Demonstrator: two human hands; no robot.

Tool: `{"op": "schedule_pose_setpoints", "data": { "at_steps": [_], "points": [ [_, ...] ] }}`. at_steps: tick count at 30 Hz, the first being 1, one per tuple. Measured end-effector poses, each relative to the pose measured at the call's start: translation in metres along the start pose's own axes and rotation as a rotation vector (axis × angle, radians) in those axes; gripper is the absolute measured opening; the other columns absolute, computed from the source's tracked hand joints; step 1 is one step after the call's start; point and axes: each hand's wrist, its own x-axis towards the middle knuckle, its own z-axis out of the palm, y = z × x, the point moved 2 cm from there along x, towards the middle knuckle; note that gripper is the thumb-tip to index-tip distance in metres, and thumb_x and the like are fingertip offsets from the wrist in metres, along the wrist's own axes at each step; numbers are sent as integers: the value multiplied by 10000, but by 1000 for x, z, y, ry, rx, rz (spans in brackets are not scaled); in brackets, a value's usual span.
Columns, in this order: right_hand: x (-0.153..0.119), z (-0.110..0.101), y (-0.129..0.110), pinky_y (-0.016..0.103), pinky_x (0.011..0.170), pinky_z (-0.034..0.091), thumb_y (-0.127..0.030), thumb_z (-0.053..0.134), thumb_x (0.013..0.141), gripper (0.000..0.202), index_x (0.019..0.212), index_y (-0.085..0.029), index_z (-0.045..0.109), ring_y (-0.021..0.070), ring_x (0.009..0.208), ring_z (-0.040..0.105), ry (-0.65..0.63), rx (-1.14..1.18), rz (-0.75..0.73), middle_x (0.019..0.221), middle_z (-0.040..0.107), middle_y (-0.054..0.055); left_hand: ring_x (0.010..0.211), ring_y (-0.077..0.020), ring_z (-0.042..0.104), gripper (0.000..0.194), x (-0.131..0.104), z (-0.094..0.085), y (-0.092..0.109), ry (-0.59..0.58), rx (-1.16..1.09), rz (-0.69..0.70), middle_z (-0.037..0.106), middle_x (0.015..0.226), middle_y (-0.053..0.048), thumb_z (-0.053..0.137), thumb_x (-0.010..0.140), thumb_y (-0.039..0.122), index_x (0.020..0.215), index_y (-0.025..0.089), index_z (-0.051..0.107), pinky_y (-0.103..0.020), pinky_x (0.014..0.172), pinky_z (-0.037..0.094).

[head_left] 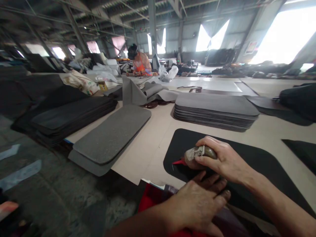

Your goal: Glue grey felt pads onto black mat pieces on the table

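A black sheet with rounded corners (251, 161) lies flat on the table in front of me. My right hand (219, 158) is wrapped around a squeeze bottle (194, 156) with a stained body and a red nozzle. The bottle is tipped over, its nozzle pointing left and down at the sheet near its left end. My left hand (203, 199) lies across the sheet's near edge, fingers stretched out and apart, just below the bottle. Part of the sheet is hidden under both hands and forearms.
A stack of grey sheets (214, 107) stands behind the black one. More grey sheets (113, 135) lie to the left, overhanging the table edge, beside a dark stack (74, 115). Folded grey material (148, 92) lies farther back. A person (139, 61) works at the far side.
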Motion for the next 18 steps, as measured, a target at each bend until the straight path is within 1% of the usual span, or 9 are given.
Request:
{"op": "schedule_pose_setpoints", "data": {
  "at_steps": [3,8,13,18],
  "points": [
    [11,2,2,324,768,423,-368,614,892,188,1028,-239,602,193,850,588,15,-60,-9,990,628,6,1497,-296,260,879,1,6,-1,7,-15,12,357,1594,-157,518,884,687,1505,96,325,-462,1226,178],
    [28,7,11,333,777,409,-377,629,878,216,1044,-241,597,214,872,594,85,-139,-7,1000,634,13,1499,-306,250,851,1,10,-2,20,22,21,348,1597,-157,491,905,654,1510,81,322,-461,1219,182],
    [49,6,28,346,783,404,-392,636,866,219,1022,-244,598,232,877,588,172,-202,42,991,628,20,1493,-314,257,864,0,11,-2,16,87,38,327,1607,-159,479,906,653,1522,74,302,-474,1217,177],
    [72,2,48,331,763,392,-386,631,867,193,992,-245,592,230,868,587,219,-257,111,977,621,22,1485,-296,274,754,0,12,-4,23,131,39,337,1607,-136,491,940,559,1516,106,313,-468,1207,201]
  ]
}}
